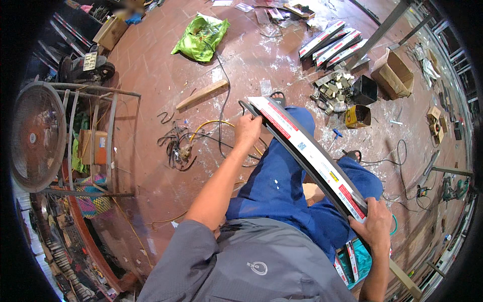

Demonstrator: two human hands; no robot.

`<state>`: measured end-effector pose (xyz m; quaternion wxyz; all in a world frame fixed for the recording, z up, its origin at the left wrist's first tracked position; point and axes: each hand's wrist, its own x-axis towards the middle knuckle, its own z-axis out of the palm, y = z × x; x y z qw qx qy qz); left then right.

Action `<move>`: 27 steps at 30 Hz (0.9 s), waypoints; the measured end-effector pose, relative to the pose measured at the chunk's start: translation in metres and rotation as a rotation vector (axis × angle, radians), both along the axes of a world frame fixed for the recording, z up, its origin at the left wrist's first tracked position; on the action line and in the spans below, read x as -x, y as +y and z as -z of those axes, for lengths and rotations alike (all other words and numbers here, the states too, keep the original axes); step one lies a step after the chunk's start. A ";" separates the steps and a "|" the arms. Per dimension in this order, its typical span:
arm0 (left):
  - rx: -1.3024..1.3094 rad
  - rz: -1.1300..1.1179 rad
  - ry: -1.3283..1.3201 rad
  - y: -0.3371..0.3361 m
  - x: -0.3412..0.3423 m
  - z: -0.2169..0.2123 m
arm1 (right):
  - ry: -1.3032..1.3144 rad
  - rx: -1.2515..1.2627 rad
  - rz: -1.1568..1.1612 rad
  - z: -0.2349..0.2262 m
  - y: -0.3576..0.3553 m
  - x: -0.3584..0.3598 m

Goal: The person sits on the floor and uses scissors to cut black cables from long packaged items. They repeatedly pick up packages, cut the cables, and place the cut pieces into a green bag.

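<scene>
Above a paint-spattered reddish workshop floor (151,70) strewn with cables (176,143), a green plastic bag (201,38) and cardboard boxes (392,73), a long flat red-and-white package (307,151) is held across blue-trousered knees, its far end gripped by the outstretched left hand (247,128) and its near end clasped by the right hand (376,221).

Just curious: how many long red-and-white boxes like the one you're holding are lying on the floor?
3, side by side on the floor at upper right: box one, box two, box three. More may be hidden underneath.
</scene>
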<state>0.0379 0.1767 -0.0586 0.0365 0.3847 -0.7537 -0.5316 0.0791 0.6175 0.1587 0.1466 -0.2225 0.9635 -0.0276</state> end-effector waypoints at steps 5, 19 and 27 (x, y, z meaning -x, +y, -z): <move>-0.422 -0.153 -0.027 -0.004 0.009 -0.023 | 0.023 0.034 -0.009 0.005 0.001 -0.007; 0.179 0.118 -0.091 -0.020 0.008 -0.001 | -0.035 -0.083 0.021 -0.008 -0.004 -0.004; 0.373 0.317 -0.302 -0.010 0.012 -0.043 | -0.009 0.018 -0.087 -0.013 0.011 -0.007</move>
